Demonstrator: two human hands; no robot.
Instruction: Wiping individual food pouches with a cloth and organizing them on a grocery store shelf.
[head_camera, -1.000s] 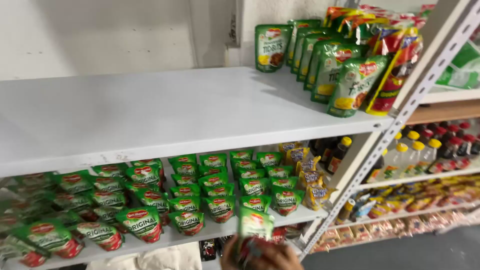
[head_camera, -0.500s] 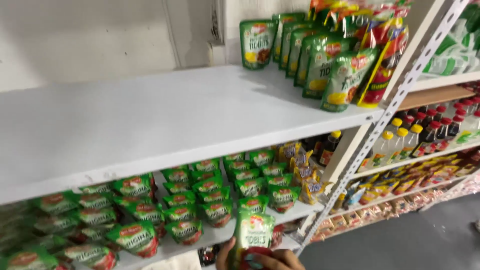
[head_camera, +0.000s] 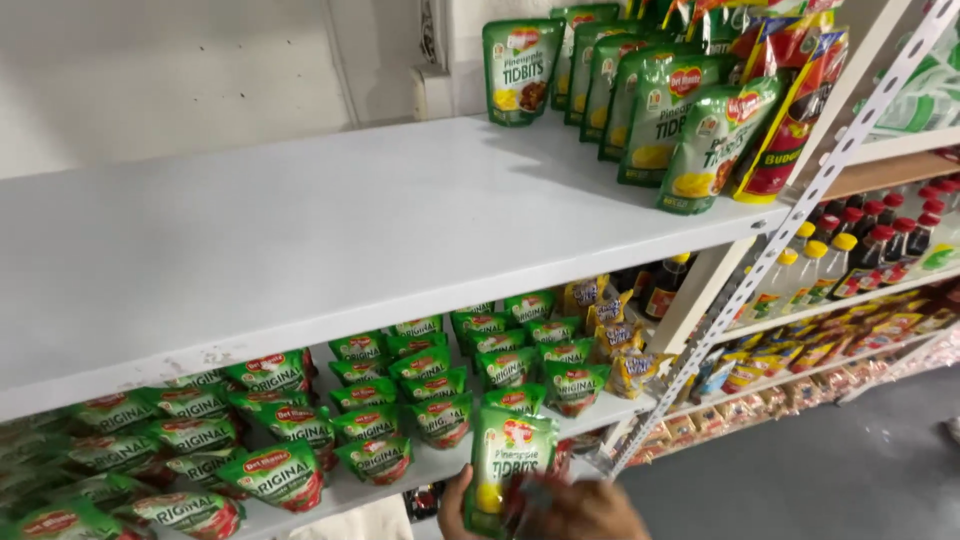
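Low in view, one hand (head_camera: 560, 510) grips a green pouch (head_camera: 510, 465), fingers wrapped around it, before the white shelf (head_camera: 300, 240).

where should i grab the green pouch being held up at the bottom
Take the green pouch by its lower side edges, coming from below and behind. It stands upright, its flat top free, and a hand already wraps its lower part there; which hand is unclear.

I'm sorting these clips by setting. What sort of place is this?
Most likely a small grocery shop or its stockroom. White metal shelves carry rows of green stand-up pouches, bottles with red and yellow caps fill the next bay, and a hand holds one green pouch.
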